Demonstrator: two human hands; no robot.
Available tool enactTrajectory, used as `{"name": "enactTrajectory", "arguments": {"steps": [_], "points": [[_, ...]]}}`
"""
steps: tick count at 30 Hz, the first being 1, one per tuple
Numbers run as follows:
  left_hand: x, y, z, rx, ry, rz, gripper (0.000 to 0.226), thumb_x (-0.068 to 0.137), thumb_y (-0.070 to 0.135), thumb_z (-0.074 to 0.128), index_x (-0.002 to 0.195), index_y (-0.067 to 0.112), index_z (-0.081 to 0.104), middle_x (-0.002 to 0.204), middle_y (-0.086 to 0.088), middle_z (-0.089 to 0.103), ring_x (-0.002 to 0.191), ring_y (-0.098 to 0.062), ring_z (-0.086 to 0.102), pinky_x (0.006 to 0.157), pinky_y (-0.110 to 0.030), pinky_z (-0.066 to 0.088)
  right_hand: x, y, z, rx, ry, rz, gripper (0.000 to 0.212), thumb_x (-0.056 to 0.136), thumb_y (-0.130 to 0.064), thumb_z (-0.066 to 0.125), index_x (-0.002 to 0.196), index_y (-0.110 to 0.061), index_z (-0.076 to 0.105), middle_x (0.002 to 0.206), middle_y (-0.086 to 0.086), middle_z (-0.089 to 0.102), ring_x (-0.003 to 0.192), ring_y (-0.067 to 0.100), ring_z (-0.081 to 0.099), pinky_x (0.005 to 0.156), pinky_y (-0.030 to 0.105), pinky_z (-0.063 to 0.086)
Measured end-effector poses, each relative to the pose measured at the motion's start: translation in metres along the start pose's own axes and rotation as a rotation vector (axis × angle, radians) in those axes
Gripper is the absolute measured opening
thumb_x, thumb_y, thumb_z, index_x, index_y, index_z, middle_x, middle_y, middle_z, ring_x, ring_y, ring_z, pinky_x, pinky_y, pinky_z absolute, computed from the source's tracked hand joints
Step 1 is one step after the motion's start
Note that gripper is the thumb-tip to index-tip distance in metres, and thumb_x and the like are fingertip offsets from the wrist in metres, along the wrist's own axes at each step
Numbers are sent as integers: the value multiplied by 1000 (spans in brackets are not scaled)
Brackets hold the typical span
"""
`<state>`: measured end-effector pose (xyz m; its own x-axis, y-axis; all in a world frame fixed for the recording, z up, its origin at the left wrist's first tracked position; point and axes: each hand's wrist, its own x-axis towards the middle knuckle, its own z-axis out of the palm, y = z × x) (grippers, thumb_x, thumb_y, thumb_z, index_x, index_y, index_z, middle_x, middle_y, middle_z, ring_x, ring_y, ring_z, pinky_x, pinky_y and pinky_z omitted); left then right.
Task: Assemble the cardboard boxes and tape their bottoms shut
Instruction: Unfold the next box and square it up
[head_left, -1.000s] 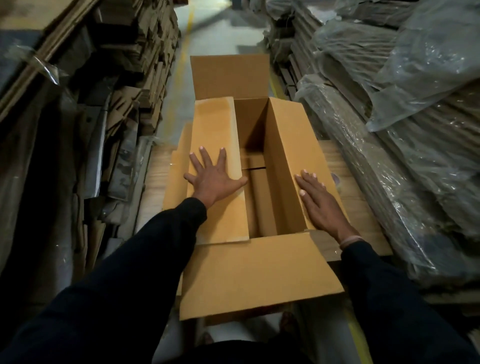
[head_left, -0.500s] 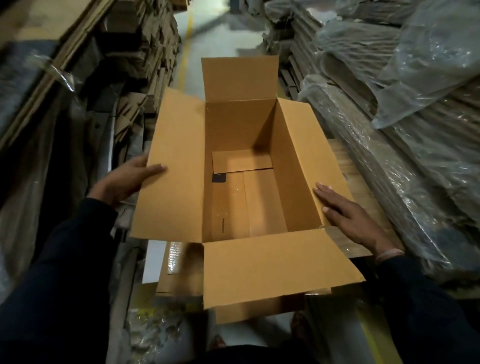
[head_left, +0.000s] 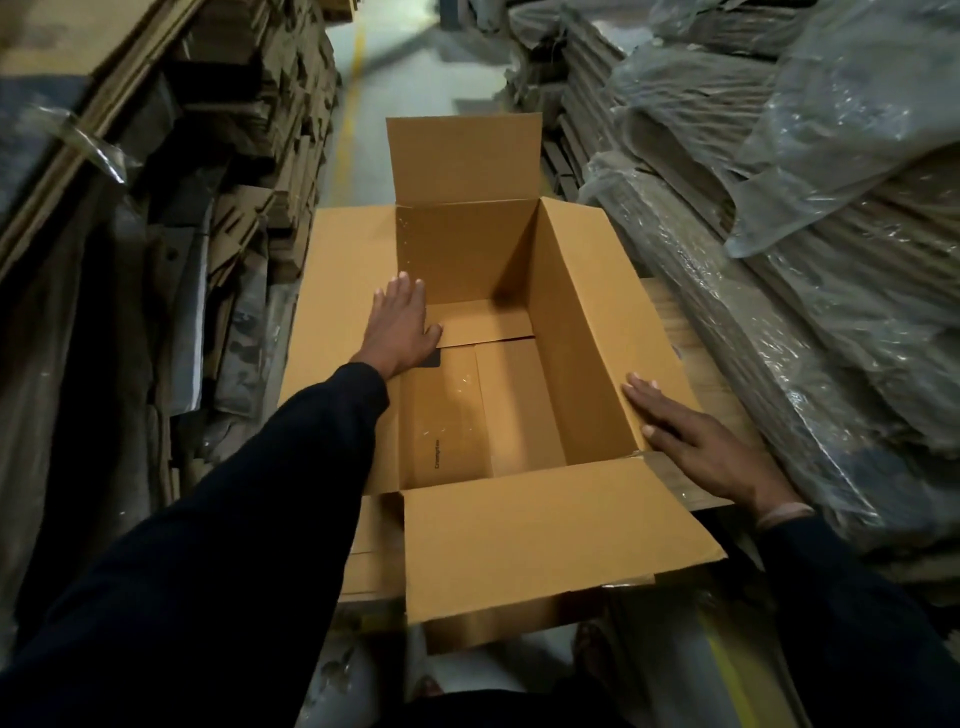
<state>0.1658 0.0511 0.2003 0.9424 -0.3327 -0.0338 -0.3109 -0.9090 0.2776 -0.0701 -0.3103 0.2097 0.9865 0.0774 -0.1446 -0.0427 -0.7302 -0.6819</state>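
A brown cardboard box (head_left: 571, 332) stands upright in front of me with all its top flaps spread outward. Its folded bottom flaps show inside. My left hand (head_left: 400, 325) lies flat with straight fingers on the box's left rim, where the left flap meets the wall. My right hand (head_left: 701, 447) rests flat, fingers straight, on the right flap near the front right corner. No tape roll is visible.
Stacks of flattened cardboard (head_left: 249, 156) rise on the left. Plastic-wrapped cardboard bundles (head_left: 810, 260) fill the right side. A wooden board (head_left: 696, 358) lies under the box on the right. A floor aisle with a yellow line (head_left: 353, 93) runs ahead.
My left hand left the outer edge of the left flap and now rests flat on the box's left rim. The left flap has dropped outward. My right hand stays on the right flap.
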Motion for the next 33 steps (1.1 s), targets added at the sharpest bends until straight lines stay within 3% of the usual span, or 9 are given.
{"name": "enactTrajectory", "arguments": {"steps": [4, 8, 11, 13, 18, 21, 26, 29, 33], "points": [[6, 1, 11, 70, 52, -19, 79, 108, 45, 47, 166, 6, 10, 174, -21, 1, 162, -34, -1, 131, -49, 2, -22, 9, -3, 32, -97, 13, 90, 97, -3, 72, 164, -42, 25, 171, -28, 14, 159, -4, 4, 124, 14, 10], [6, 0, 15, 12, 60, -28, 80, 110, 54, 36, 167, 8, 5, 174, -19, -3, 162, -33, -4, 132, -49, 2, -32, 19, 7, 9, -177, -27, 115, 80, -30, 91, 166, -37, 15, 174, -23, 3, 159, -5, -3, 126, 14, 8], [0, 0, 14, -377, 109, -32, 73, 110, 62, 16, 168, 18, 7, 176, -8, 1, 162, -22, -1, 132, -44, 1, -28, 4, 18, 133, 84, 21, 92, 79, -56, 84, 159, -36, 44, 168, -17, 35, 156, 1, 29, 126, 34, 30], [-5, -6, 10, -807, 117, -83, 73, 105, 72, 10, 167, 35, 14, 176, 4, 13, 161, -15, 10, 132, -47, 7, -20, -12, 28, 232, 291, 93, 74, 80, -63, 80, 145, -37, 57, 148, -20, 52, 138, -5, 47, 112, 30, 43], [-8, -20, 5, -1318, 116, -199, 83, 98, 80, 7, 165, 34, 26, 168, 11, 37, 157, -16, 26, 130, -59, 8, 6, -26, 57, -7, 391, 219, 76, 95, -60, 66, 158, -25, 43, 153, -5, 33, 137, 15, 28, 118, 43, 33], [-11, -13, 4, -1097, 75, -151, 83, 98, 83, 22, 165, 35, 26, 171, 8, 30, 158, -14, 25, 130, -53, 15, 10, -32, 73, -114, 427, 227, 70, 105, -54, 54, 163, -23, 33, 162, 1, 27, 145, 26, 23, 122, 51, 32], [-1, 10, 16, 113, 55, -13, 82, 105, 60, 43, 167, 15, 13, 175, -18, -4, 162, -32, -8, 131, -49, 3, 26, -33, 73, -298, 309, 284, 81, 103, -75, 26, 169, -31, 8, 177, 4, 5, 162, 29, 2, 129, 56, 8], [5, 14, 20, 352, 30, -53, 83, 102, 59, 47, 165, 12, 21, 173, -24, -2, 161, -39, -5, 131, -52, 9, 44, -36, 60, -370, 181, 347, 88, 99, -81, 20, 167, -36, -13, 177, 6, -15, 162, 35, -14, 128, 57, -3], [7, 31, 23, 467, 101, -145, 80, 99, 52, 50, 162, 8, 26, 171, -28, 12, 160, -44, 9, 126, -58, 22, 73, -43, 43, -542, 20, 417, 95, 93, -88, 13, 164, -37, -25, 175, 11, -22, 158, 55, -6, 125, 68, 9]]}}
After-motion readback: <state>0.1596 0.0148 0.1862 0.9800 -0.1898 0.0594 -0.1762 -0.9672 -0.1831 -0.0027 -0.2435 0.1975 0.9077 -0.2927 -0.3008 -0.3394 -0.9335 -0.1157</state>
